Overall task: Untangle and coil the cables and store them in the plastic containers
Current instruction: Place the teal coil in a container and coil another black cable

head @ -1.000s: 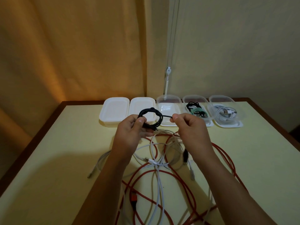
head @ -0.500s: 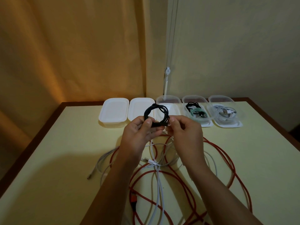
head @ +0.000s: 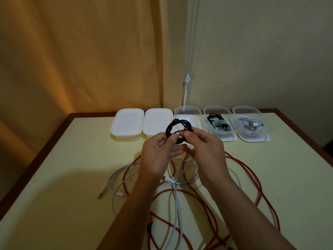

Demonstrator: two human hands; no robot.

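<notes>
Foreground, on table [head: 54,177]: red cable [head: 252,177] and white cable [head: 177,204], tangled. Mid: left hand [head: 158,154] and right hand [head: 205,150] together, both pinching black coil [head: 177,127], apparently tucking its end. Behind: open container [head: 187,112] awaits it.

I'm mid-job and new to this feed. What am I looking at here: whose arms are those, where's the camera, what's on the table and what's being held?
There is no machine. The camera sits on a person's head, looking forward and down, so the two bare arms are the wearer's own. The left hand and right hand together hold a coiled black cable above the table. Below them lies a tangle of red cable and white cables. Along the far edge stand five plastic containers: two with white lids on, one open with no cable visible in it, one with black and green cables, and one with white cables.
</notes>
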